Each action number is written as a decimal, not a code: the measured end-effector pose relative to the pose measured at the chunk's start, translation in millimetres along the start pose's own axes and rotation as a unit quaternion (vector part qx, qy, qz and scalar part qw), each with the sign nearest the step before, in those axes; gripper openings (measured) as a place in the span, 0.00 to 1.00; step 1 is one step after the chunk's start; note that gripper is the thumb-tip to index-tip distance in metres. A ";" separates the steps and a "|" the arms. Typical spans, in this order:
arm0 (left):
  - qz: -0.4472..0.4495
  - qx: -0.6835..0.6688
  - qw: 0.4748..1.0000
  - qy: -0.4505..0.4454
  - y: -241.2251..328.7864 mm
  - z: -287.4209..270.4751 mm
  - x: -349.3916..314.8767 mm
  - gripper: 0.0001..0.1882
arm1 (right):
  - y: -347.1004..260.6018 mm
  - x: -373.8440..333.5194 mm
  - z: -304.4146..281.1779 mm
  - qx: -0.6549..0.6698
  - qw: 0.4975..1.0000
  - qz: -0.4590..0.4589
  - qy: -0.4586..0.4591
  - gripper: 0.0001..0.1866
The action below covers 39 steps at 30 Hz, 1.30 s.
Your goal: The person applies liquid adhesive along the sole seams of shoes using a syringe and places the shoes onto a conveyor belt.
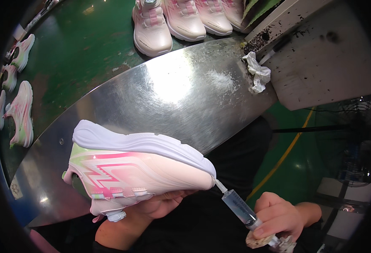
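Evidently, work on the pale pink shoe is under way at the toe, where the slender nozzle of a clear syringe meets the edge between the white sole and the upper. How much of that edge has been gone over, and how much is left, does not show; the syringe seems to hold some fluid, but its level is hard to read. Matching shoes stand in a row beyond the metal tabletop and in a group at the far left, and whether these are finished cannot be told. The shoe is held tipped on its side over the near edge of the tabletop, sole facing away from the person and toe pointing right. It lies above the left hand, whose fingers close around its laced side, their tips mostly hidden beneath it. The right hand, beyond the toe, has its fingers curled together around the syringe's rear end, thumb pressed along it, with a stained cloth bunched there.
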<state>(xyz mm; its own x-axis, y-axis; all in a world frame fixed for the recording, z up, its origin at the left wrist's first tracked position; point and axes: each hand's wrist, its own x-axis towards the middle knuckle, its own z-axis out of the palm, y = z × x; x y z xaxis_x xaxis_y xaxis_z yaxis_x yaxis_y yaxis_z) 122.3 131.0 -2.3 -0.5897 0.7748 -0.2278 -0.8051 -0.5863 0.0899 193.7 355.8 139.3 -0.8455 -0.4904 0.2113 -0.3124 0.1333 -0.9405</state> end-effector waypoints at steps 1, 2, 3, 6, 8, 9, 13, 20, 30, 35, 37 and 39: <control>-0.001 -0.003 1.000 -0.003 0.3 0.5 2.9 0.36 | 0.4 1.1 1.7 -0.021 1.000 -0.003 -0.006 0.43; 0.004 -0.009 1.000 -0.005 0.6 0.4 5.5 0.37 | 0.5 2.6 3.3 -0.041 0.999 -0.007 -0.012 0.42; 0.009 -0.014 1.000 -0.007 0.8 0.5 8.1 0.37 | -0.1 4.5 4.4 -0.055 0.998 0.002 -0.017 0.39; 0.012 -0.017 1.000 -0.001 1.7 5.4 11.6 0.38 | 1.8 4.4 12.4 -0.105 0.994 -0.004 -0.003 0.38; 0.021 -0.006 1.000 -0.017 2.3 3.1 14.1 0.39 | 1.6 5.8 15.0 -0.122 0.992 -0.008 0.003 0.36; 0.030 0.006 0.999 -0.033 2.7 1.2 15.2 0.39 | 2.7 6.2 15.5 -0.136 0.991 -0.005 -0.004 0.36; 0.036 -0.043 0.998 -0.033 1.4 3.6 17.7 0.39 | 6.8 6.2 20.0 -0.196 0.980 -0.009 -0.015 0.34; 0.036 -0.040 0.997 -0.063 -0.8 1.2 22.7 0.31 | 25.6 -4.5 39.1 -0.335 0.942 -0.016 0.027 0.22; 0.005 -0.009 0.997 -0.079 10.1 15.6 17.4 0.18 | 33.2 -1.1 51.3 -0.390 0.919 -0.032 0.040 0.26; 0.018 -0.049 0.996 -0.068 13.2 13.2 6.7 0.19 | 27.4 3.2 40.0 -0.353 0.930 -0.100 0.010 0.34; -0.012 -0.055 0.995 -0.085 12.2 7.0 2.5 0.16 | 39.4 -7.0 37.2 -0.339 0.921 -0.168 0.089 0.39; -0.051 -0.113 0.986 -0.108 1.9 12.7 -9.0 0.16 | 20.8 -21.3 32.0 -0.393 0.900 -0.111 0.153 0.44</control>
<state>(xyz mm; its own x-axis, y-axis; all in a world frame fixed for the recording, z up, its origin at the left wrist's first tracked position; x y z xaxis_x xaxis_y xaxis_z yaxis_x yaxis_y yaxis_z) 125.2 125.9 12.2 -0.5253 0.8509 -0.0097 -0.8409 -0.5208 -0.1469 219.1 341.5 106.7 -0.7668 -0.3362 0.5468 -0.5962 0.6887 -0.4126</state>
